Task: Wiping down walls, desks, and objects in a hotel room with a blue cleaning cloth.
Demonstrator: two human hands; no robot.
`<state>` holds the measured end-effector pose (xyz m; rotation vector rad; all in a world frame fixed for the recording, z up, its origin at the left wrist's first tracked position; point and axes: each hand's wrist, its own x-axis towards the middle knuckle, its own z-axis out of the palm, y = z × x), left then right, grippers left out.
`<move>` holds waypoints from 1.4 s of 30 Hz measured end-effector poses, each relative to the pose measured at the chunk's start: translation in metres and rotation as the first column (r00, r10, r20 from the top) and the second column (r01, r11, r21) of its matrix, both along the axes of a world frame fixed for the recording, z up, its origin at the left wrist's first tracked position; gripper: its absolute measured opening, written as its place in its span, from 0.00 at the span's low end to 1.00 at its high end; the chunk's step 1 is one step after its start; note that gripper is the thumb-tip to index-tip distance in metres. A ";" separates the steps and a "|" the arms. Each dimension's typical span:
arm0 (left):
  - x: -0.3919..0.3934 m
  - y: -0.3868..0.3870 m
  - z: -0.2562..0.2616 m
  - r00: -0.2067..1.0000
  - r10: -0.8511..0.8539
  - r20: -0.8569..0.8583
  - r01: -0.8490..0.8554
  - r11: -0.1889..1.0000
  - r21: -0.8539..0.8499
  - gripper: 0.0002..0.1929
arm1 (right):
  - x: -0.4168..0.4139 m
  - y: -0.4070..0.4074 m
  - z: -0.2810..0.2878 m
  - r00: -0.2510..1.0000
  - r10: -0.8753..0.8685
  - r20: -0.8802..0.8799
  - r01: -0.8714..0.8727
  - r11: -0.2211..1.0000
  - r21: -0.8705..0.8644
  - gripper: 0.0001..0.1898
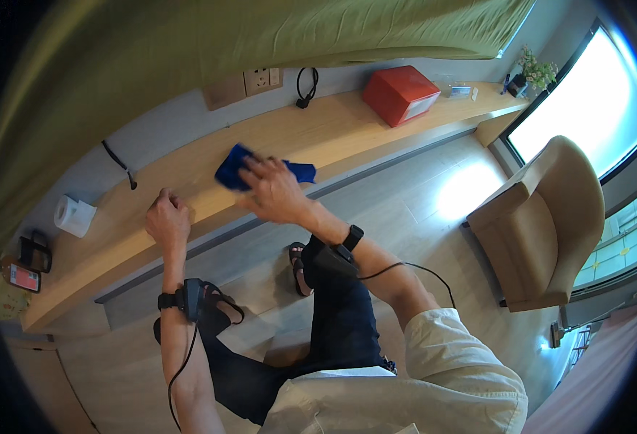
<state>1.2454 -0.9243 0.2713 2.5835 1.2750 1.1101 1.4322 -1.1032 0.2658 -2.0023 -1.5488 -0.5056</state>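
Observation:
Beneath my right hand (275, 187) lies a dark blue cloth (232, 167), spread on a long, narrow wooden counter (329, 125). The fingers are blurred and rest over the cloth, which shows on both sides of them. To the left, my left hand (168, 217) is curled with its knuckles up at the counter's front part, apart from the cloth. No object shows in it. Both wrists wear black strapped devices with cables.
Along the counter stand a red box (400, 95), a black cable (306, 92), a toilet paper roll (74, 215), a bottle (21, 275) and a potted plant (519, 81). A green curtain (297, 32) hangs above. A brown chair (541, 228) stands on the floor at right.

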 end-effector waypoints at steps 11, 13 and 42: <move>0.000 0.003 -0.002 1.000 -0.012 0.014 0.012 1.000 -0.006 0.10 | 0.119 -0.126 0.021 0.998 -0.058 0.005 0.050 0.911 0.410 0.18; 0.000 0.003 -0.003 1.000 -0.023 0.011 0.023 0.999 -0.042 0.09 | 0.187 -0.160 0.054 0.932 -0.229 -0.280 0.356 0.724 0.592 0.22; 0.109 -0.167 -0.062 0.454 0.681 0.575 0.817 -0.575 0.036 0.35 | 0.167 -0.093 0.082 0.749 -0.210 -0.628 0.320 0.945 0.066 0.19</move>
